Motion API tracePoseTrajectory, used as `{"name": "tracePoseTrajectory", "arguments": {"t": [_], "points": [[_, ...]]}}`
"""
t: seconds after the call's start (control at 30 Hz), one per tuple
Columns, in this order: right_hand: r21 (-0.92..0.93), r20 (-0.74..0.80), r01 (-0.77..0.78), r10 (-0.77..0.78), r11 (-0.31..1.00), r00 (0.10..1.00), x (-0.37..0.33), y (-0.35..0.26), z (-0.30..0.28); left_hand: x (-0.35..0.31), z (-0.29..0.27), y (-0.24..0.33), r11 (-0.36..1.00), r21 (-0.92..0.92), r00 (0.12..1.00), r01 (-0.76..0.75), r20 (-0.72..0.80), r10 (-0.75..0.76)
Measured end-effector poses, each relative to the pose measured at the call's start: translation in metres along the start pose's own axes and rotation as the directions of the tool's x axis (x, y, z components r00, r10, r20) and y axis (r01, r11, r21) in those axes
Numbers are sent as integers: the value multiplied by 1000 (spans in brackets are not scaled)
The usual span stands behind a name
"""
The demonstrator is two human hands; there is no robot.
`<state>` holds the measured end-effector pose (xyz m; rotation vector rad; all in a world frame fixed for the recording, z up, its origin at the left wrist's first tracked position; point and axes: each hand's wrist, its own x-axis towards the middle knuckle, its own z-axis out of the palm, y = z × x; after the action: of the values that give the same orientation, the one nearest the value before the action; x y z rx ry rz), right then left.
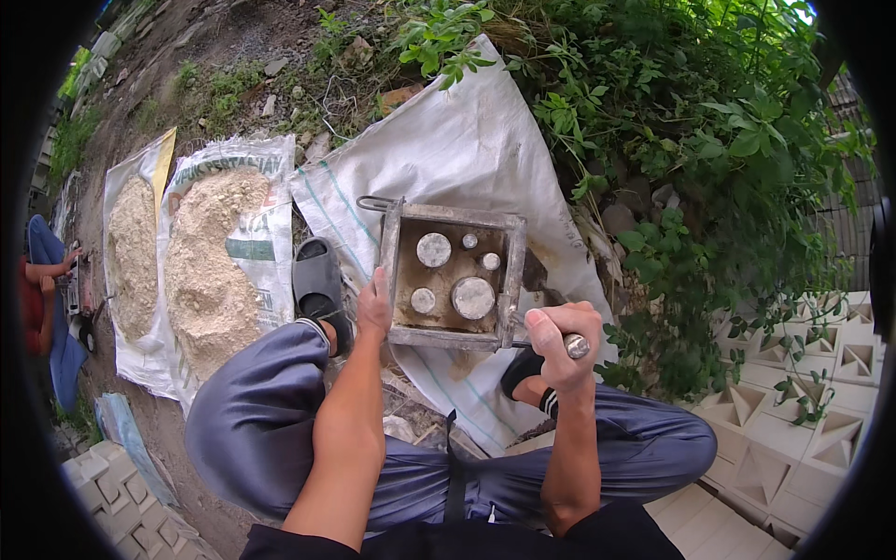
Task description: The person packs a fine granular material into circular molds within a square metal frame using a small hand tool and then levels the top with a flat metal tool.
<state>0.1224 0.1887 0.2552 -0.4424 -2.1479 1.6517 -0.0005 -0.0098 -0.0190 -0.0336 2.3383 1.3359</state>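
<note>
Between my knees is a square grey metal mould [448,340], its frame open on top. Inside it several round metal cylinders [473,298] of different widths stand on a dusty brown bottom. My left hand [374,308] grips the mould's left side, the fingers partly hidden by the wall. My right hand [566,342] is closed in a fist round a metal handle [578,346] at the mould's lower right corner; the handle's rounded end pokes out of the fist. A bent wire loop [375,202] sticks out at the far left corner.
A white woven sheet [467,131] lies under the mould. To the left, pale powder [210,271] is heaped on opened sacks. Leafy plants [672,121] crowd the far right. Patterned pale blocks [793,373] are stacked at right. Another person [47,299] sits at far left.
</note>
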Motion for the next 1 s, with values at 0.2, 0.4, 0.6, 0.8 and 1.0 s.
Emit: {"name": "tracePoseTrajectory", "arguments": {"t": [0.2,0.4,0.6,0.8,1.0], "points": [[-93,56,-10,15,996,998,-9,36,-5,-1,9,6,1000,29,1000,3,-29,-2],[-34,-83,-5,2,999,997,-30,26,-1,-4,-1,21,998,38,997,43,69,-46],[-28,-124,-55,51,998,991,-16,28,-8,1,1,6,999,25,1000,19,8,-20],[83,-229,-23,41,996,973,-19,85,-6,-5,8,14,999,35,999,-30,17,30],[108,-162,33,-15,994,987,7,34,-13,3,2,6,999,41,999,22,38,-23]]}}
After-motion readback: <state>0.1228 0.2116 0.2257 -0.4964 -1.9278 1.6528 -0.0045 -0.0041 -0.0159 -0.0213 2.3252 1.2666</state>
